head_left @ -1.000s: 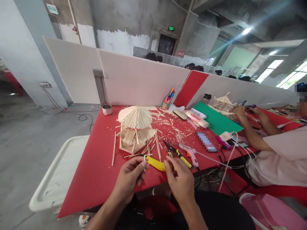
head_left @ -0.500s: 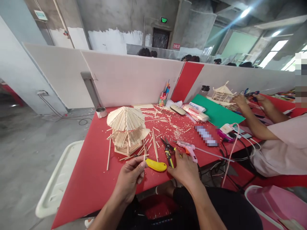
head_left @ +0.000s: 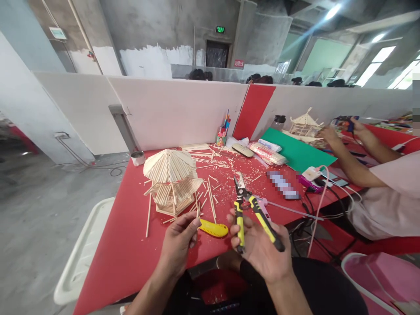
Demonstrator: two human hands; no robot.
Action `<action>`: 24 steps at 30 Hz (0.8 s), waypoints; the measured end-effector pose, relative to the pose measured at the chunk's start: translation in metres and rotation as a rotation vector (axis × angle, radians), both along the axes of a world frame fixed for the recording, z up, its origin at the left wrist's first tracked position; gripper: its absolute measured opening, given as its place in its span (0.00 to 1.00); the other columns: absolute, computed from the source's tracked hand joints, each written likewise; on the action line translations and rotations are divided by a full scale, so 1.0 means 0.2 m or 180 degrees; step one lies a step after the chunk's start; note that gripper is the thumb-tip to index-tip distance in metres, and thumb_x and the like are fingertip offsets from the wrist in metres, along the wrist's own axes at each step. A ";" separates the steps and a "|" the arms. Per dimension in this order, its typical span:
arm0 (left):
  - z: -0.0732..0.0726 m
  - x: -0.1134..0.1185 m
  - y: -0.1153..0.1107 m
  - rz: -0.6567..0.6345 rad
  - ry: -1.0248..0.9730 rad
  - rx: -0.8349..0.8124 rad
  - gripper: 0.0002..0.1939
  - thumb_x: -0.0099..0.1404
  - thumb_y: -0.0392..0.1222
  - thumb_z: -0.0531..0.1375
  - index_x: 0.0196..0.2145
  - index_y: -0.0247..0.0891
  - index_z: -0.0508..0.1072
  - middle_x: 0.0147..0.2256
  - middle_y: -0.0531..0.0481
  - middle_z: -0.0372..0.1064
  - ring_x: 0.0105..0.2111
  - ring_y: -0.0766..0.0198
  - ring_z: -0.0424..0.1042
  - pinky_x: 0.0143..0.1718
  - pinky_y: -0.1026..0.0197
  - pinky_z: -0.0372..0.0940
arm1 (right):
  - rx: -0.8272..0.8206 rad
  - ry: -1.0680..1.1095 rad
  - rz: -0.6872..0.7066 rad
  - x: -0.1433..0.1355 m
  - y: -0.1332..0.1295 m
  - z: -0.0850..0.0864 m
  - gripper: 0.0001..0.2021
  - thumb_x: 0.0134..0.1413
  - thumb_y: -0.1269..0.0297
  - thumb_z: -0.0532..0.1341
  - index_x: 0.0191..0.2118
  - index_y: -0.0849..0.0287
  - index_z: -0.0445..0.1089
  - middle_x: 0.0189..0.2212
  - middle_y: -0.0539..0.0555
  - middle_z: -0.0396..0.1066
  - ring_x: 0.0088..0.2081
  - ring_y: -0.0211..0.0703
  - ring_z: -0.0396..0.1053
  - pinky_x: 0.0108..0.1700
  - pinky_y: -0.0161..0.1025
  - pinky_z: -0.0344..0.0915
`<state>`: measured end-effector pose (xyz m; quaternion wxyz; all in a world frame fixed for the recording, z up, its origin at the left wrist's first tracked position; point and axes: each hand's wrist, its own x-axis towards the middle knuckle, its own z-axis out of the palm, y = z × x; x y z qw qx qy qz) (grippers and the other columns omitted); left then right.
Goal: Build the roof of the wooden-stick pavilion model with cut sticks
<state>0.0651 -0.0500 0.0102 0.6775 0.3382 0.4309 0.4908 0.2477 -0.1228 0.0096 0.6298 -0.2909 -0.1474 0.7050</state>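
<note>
Between thumb and fingertips, my left hand (head_left: 180,238) pinches a short wooden stick (head_left: 198,212). My right hand (head_left: 262,245) holds black-and-yellow pliers (head_left: 241,210), their handles spread and the jaws pointing up and away. A yellow utility knife (head_left: 214,228) lies on the red table (head_left: 114,249) between the hands. Beyond my left hand stands a pavilion model (head_left: 170,181) of wooden sticks with a tiered roof. The pink glue gun (head_left: 264,208) lies behind the pliers, which partly cover it.
Loose sticks (head_left: 211,199) and shavings litter the table. Farther back are a metal tin (head_left: 138,158), a pen cup (head_left: 221,139), a green board (head_left: 295,151) and a phone (head_left: 282,185). Cables run at the right, where another person's arm (head_left: 349,164) reaches toward a second model (head_left: 306,124).
My right hand has picked up the pliers from the table and turned palm up, with their handles spread. My left hand has barely moved.
</note>
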 end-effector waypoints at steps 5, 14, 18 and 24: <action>0.03 -0.01 0.00 0.0099 0.0061 0.0128 0.22 0.41 0.47 0.74 0.33 0.33 0.77 0.16 0.57 0.64 0.14 0.76 0.57 0.15 0.72 0.52 | 0.0276 0.1767 0.0648 -0.24 -0.06 0.09 0.32 0.39 0.45 0.60 0.49 0.60 0.64 0.42 0.56 0.69 0.42 0.42 0.67 0.51 0.43 0.62; 0.08 -0.06 -0.02 -0.0022 -0.0079 -0.0090 0.19 0.43 0.44 0.72 0.32 0.34 0.73 0.17 0.57 0.65 0.14 0.75 0.57 0.13 0.73 0.50 | 0.0501 0.0138 0.0536 -0.32 -0.09 0.10 0.22 0.31 0.60 0.54 0.39 0.55 0.67 0.36 0.56 0.70 0.44 0.50 0.67 0.51 0.51 0.62; 0.08 -0.05 -0.01 -0.0115 -0.0159 -0.0026 0.18 0.44 0.44 0.72 0.30 0.35 0.72 0.19 0.56 0.67 0.13 0.75 0.58 0.12 0.73 0.51 | 0.0063 -0.1008 0.0458 -0.30 -0.10 0.04 0.21 0.34 0.60 0.53 0.39 0.58 0.69 0.35 0.56 0.71 0.40 0.49 0.70 0.46 0.47 0.66; 0.08 -0.05 -0.02 -0.0140 0.0045 0.0243 0.18 0.47 0.46 0.71 0.31 0.35 0.72 0.18 0.57 0.65 0.14 0.75 0.59 0.13 0.73 0.53 | 0.0043 -0.3657 -0.0164 -0.29 -0.10 -0.07 0.33 0.37 0.68 0.56 0.56 0.55 0.63 0.49 0.54 0.69 0.51 0.50 0.66 0.52 0.45 0.64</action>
